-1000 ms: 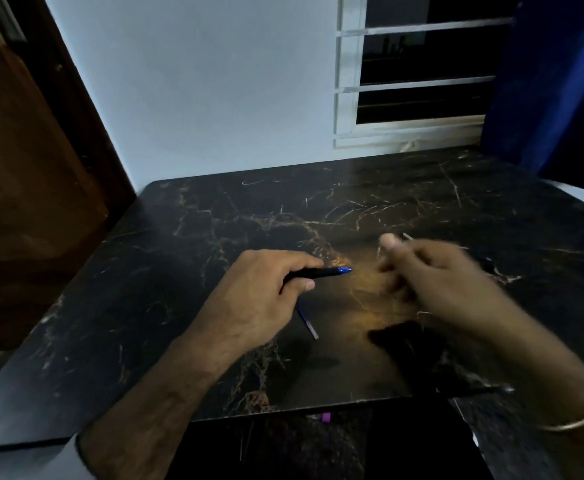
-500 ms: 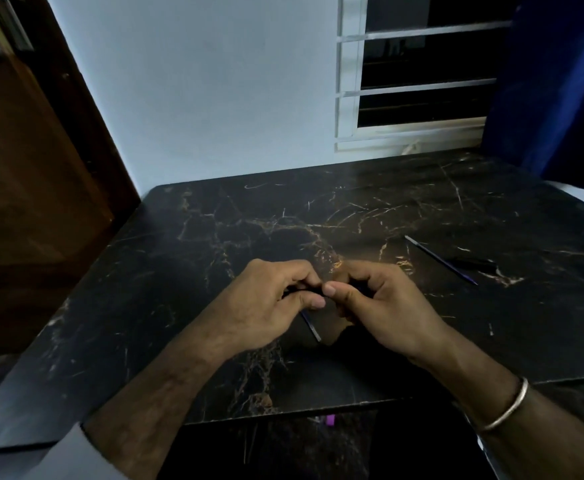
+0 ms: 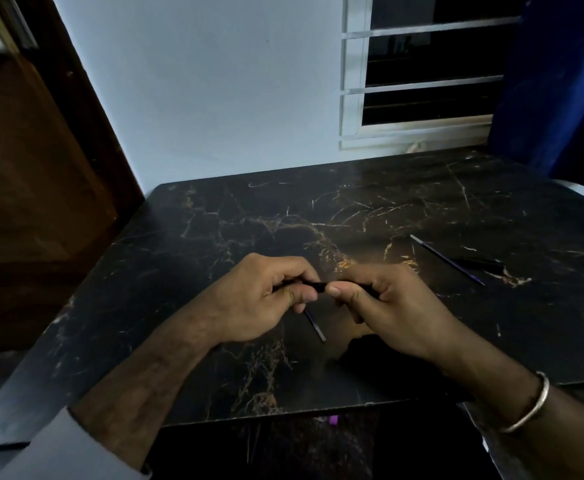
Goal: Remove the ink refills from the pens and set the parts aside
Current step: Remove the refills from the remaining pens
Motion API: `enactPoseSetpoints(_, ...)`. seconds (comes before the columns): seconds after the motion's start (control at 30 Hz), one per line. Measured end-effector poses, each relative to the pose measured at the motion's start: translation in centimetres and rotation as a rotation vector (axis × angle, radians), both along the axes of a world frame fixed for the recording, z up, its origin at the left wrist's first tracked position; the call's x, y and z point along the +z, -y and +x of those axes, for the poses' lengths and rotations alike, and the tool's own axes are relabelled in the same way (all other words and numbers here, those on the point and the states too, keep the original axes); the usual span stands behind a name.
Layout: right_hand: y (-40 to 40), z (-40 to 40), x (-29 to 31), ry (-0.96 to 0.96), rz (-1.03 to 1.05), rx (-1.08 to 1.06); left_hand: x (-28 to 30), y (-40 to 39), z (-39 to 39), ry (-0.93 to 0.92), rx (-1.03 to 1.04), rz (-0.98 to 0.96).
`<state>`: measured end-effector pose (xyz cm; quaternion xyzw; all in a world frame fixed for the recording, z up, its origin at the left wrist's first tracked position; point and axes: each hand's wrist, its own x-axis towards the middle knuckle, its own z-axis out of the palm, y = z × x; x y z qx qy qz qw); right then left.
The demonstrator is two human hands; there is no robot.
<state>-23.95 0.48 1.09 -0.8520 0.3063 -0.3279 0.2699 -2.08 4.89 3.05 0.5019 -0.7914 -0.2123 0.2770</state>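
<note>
A dark pen (image 3: pixel 319 285) is held level just above the black marble table (image 3: pixel 186 271), near its front middle. My left hand (image 3: pixel 263 299) grips the pen's left end and my right hand (image 3: pixel 384 306) grips its right end; only a short stretch shows between the fingertips. Beneath my left hand a thin ink refill (image 3: pixel 315 326) lies on the table. Another thin refill (image 3: pixel 446 259) lies to the right, with a dark pen part (image 3: pixel 481 262) beside it.
The table's front edge runs just below my wrists. A wooden door (image 3: pixel 24 168) stands to the left. A white wall, a window (image 3: pixel 422 71) and a blue curtain (image 3: pixel 560 81) are behind the table.
My right hand has come in from the right, where a refill now lies, and taken hold of the pen's free end. Both hands now grip the pen together.
</note>
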Motion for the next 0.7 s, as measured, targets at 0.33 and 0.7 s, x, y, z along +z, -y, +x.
enactPoseSetpoints(0.33,0.0,0.9,0.9,0.133,-0.07,0.021,1.8,0.2,0.6,0.066,-0.081,-0.076)
enactPoseSetpoints(0.7,-0.3,1.8,0.6,0.343,0.735,-0.046,1.8,0.8,0.5,0.137,0.003,-0.099)
